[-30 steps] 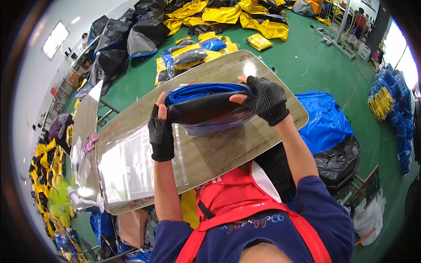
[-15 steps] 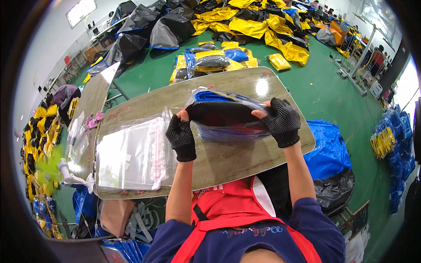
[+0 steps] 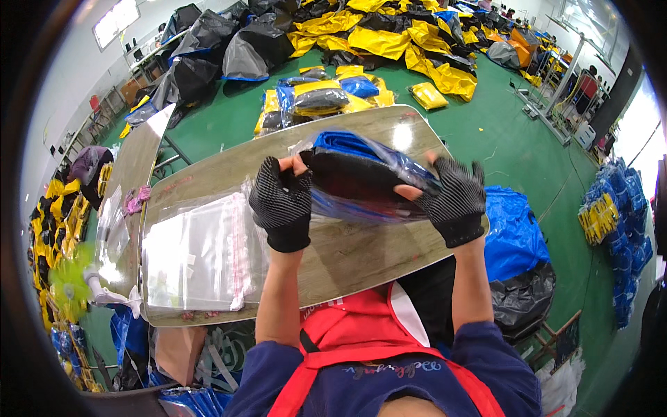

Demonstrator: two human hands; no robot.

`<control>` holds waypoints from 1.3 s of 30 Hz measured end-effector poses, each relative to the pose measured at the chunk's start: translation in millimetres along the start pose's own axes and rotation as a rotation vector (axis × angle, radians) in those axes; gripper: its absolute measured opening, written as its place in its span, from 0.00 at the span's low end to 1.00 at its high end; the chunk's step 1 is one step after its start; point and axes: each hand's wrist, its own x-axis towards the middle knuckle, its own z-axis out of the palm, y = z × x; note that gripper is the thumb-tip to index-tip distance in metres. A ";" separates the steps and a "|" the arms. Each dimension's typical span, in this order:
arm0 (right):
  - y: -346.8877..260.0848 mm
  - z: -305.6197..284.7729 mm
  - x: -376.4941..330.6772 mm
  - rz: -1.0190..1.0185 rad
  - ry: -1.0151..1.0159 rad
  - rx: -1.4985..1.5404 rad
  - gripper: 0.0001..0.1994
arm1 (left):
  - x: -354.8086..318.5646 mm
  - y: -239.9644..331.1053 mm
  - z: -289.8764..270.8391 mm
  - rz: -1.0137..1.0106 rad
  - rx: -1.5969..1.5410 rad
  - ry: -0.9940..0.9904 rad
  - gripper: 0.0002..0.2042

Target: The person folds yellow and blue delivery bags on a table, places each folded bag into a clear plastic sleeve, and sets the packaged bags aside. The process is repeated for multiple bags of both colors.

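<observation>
A folded blue-and-black sheet in a clear plastic bag [image 3: 361, 177] is held up over the wood-patterned table [image 3: 361, 254]. My left hand [image 3: 281, 203], in a black dotted fingerless glove, pinches the bag's left end between thumb and fingers. At the other end my right hand [image 3: 453, 198], gloved alike, has its thumb on the front of the bundle and its fingers behind the edge, slightly blurred. The bundle tilts down toward the right. Left of it on the table lies a stack of flat clear bags [image 3: 198, 257] with a pinkish strip along one side.
Yellow and blue packed bundles [image 3: 323, 97] sit on the floor beyond the table. A blue-and-black sheet pile [image 3: 514, 236] stands at the right. Another person [image 3: 90, 167] bends at the far left. Blue packages [image 3: 618, 236] are heaped far right.
My hands have tipped the bundle, its left end up and right end down. My left hand has turned and risen a little. The whole view has shifted slightly.
</observation>
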 end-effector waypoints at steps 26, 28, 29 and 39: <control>80.9 20.2 -73.6 0.300 0.346 0.708 0.37 | -14.5 -36.6 19.4 -0.143 -0.797 -0.733 0.28; 88.8 37.8 -89.7 0.465 0.276 1.009 0.26 | -15.5 -25.0 19.2 -0.121 -0.770 -0.760 0.26; 82.7 39.5 -90.5 0.515 0.229 1.086 0.21 | -16.7 -17.9 18.8 -0.111 -0.756 -0.776 0.25; 31.6 -41.8 -2.3 0.384 0.344 1.051 0.16 | 45.9 31.4 -19.8 -0.128 -0.597 -0.290 0.26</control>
